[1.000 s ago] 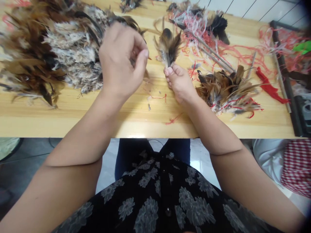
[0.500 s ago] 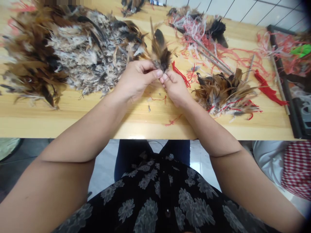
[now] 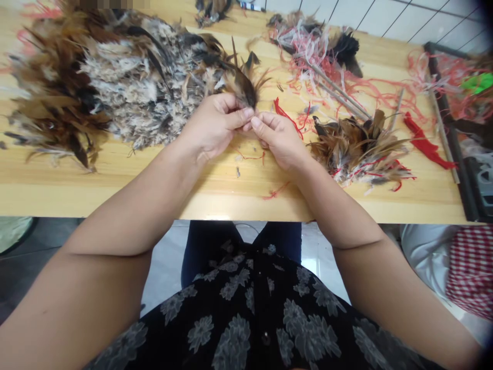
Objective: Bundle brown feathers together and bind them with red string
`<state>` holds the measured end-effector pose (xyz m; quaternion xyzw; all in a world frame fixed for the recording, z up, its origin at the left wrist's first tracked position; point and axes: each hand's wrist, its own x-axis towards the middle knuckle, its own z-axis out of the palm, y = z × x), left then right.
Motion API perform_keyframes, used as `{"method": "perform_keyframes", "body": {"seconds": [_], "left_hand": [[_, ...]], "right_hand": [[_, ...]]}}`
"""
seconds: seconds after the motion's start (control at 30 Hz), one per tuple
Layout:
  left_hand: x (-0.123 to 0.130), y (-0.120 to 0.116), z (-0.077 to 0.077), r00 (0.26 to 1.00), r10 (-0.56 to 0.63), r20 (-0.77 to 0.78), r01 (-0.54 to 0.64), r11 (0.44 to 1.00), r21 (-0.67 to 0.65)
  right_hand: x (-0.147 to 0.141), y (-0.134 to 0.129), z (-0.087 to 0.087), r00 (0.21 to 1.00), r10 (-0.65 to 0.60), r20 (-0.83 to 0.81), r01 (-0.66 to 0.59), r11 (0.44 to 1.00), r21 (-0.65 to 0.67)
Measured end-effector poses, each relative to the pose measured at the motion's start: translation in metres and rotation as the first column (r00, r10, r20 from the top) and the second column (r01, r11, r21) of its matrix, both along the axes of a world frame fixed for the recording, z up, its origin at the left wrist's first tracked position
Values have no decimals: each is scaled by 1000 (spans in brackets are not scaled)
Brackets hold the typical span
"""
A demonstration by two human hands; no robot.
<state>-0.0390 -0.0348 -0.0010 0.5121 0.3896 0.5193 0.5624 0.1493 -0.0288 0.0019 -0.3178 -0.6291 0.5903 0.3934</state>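
One wooden table (image 3: 46, 192) bears a broad heap (image 3: 131, 77) of brown, black and whitish feathers on the left. At its right end is a black-rimmed tray (image 3: 467, 190) with pink ribbons in it. Between them, toward the far side, lies a pink and white tangle (image 3: 304, 43); two sticks (image 3: 341, 95) slant from it toward a bundle (image 3: 346, 144) of brown feathers beside the right forearm. The left hand (image 3: 221, 123) pinches a small feather tuft (image 3: 244, 85) by its base, near the heap's right edge, tips fanning away from the body. The right hand (image 3: 275, 139) meets it there, thumb pressed to curled fingers; what they pinch is too small to tell. A red strip (image 3: 425, 144) lies between bundle and tray, and red threads (image 3: 287, 114) just beyond the right hand.
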Motion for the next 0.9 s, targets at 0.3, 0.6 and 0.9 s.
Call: {"method": "perform_keyframes", "body": {"seconds": [0.3, 0.6, 0.9], "left_hand": [[-8, 3, 7, 995, -65, -73, 75, 988, 137], [-61, 1, 45, 627, 559, -542, -324, 821, 470], [-63, -6, 56, 453, 599, -660, -362, 801, 477]], "right_hand": [[2, 4, -3, 995, -45, 87, 43, 999, 31], [5, 6, 9, 971, -191, 146, 198, 980, -32], [6, 3, 12, 977, -194, 91, 197, 980, -28]]}}
